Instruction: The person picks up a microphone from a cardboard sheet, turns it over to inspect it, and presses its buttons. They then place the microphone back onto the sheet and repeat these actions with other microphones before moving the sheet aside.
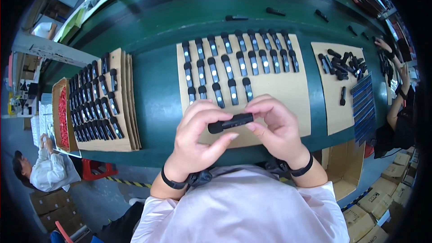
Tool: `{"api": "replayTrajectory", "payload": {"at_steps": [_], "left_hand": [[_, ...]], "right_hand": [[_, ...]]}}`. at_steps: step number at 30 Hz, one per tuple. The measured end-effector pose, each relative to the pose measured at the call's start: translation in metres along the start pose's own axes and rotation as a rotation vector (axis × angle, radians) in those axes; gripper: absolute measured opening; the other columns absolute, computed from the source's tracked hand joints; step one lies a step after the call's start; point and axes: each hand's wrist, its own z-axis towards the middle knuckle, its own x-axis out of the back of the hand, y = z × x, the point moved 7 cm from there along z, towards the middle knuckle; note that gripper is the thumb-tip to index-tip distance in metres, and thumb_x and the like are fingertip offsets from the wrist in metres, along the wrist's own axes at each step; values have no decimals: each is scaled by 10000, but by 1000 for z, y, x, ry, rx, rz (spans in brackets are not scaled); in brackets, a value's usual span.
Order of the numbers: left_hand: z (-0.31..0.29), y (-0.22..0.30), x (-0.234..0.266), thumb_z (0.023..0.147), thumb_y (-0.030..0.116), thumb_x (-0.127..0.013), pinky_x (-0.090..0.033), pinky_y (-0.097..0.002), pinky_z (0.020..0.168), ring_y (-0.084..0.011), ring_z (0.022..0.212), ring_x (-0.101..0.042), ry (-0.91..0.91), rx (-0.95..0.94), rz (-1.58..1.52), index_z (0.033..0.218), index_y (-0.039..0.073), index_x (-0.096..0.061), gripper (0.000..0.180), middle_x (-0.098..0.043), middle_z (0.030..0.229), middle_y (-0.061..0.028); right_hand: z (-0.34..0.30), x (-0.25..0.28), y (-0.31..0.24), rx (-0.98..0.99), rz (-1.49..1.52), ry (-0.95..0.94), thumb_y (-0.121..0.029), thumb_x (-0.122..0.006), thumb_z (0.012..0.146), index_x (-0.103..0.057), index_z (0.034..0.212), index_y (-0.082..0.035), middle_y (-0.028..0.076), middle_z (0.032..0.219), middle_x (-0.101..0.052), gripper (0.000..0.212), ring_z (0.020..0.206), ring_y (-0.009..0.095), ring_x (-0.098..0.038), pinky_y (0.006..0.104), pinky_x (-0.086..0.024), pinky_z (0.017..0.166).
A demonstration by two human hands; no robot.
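Observation:
Both my hands hold one small black microphone [231,123] level in front of my chest. Its rounded dark head points left, toward my left hand [193,135], whose thumb and fingers are closed around that end. At the other end, my right hand [276,128] pinches the flat body between thumb and fingers. Just beyond my hands lies a cardboard sheet [283,103] with rows of similar microphones, heads pointing away from me, most showing a pale round spot. The front row is shorter than the two behind it.
To the left, stacked cardboard sheets [128,108] carry more microphones, beside a box of red pieces [62,117]. On the right, another sheet [342,119] bears a loose pile, next to a blue rack [363,103]. Several microphones lie on the green bench [157,121]. Co-workers sit at both sides.

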Motion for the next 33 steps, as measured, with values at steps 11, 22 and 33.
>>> {"api": "replayTrajectory", "payload": {"at_steps": [11,22,33], "left_hand": [[-7,-10,-5,785,69,-748,-478,-403,817,-316,893,-618,-7,10,107,996,24,-633,245,-656,962,-129],[-10,-2,-2,789,33,-723,-492,-361,770,-286,889,-607,56,-68,52,991,3,-632,223,-635,936,-138],[-20,-16,-8,802,114,-743,-497,-390,813,-321,958,-608,-117,67,215,1020,21,-627,264,-632,1045,-147]], "right_hand": [[8,-12,-25,185,-331,36,68,-679,822,-621,1044,27,156,1059,-648,233,978,249,-641,340,-516,868],[7,-20,-37,392,-414,104,22,-728,808,-645,1024,22,145,997,-669,231,870,229,-672,312,-547,761],[-1,14,-12,110,-530,74,52,-710,790,-650,980,6,138,1016,-672,205,930,250,-670,319,-529,829]]}}
